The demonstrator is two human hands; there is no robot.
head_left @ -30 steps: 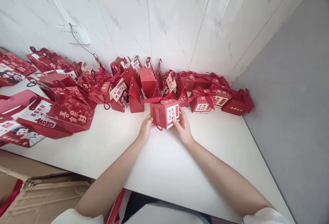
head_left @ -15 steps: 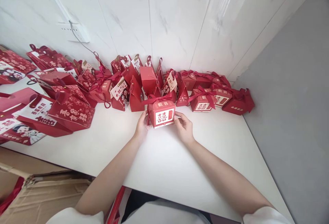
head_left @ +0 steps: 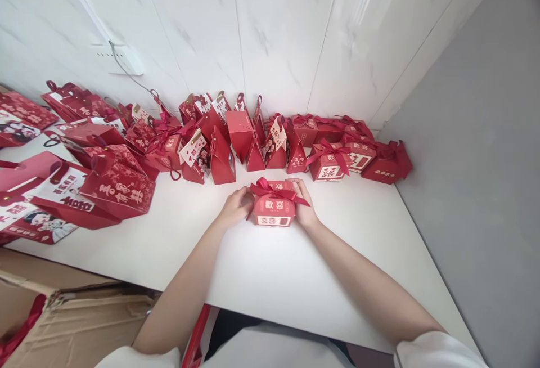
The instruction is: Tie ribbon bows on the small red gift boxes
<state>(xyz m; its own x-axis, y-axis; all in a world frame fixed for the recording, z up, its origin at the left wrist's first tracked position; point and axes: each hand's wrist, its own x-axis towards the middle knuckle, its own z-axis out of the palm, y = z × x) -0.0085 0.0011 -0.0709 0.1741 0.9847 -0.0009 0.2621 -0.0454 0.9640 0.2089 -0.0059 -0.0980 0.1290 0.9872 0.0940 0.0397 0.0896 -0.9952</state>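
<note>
A small red gift box (head_left: pixel 275 206) with a ribbon bow on top stands on the white table (head_left: pixel 261 278) between my hands. Its front bears a white panel with a red character, and gold lettering runs above it. My left hand (head_left: pixel 237 206) curls against the box's left side, partly over a hanging ribbon end; its fingertips are hidden behind the box. Along the right side, my right hand (head_left: pixel 306 205) grips the box, with the fingers at its back right corner and under the loose ribbon tail.
Behind the box, a row of red gift boxes (head_left: pixel 222 157) lines the wall. Similar ribboned boxes (head_left: pixel 330 161) stand at the right, beside a grey partition (head_left: pixel 472 148). Larger red gift bags (head_left: pixel 120 185) crowd the left. An opened cardboard carton (head_left: pixel 84 323) sits below the table's front edge.
The gift box has come down toward me and tilted, so its bow and top now show and its front panel looks foreshortened. Both hands have moved with it.
</note>
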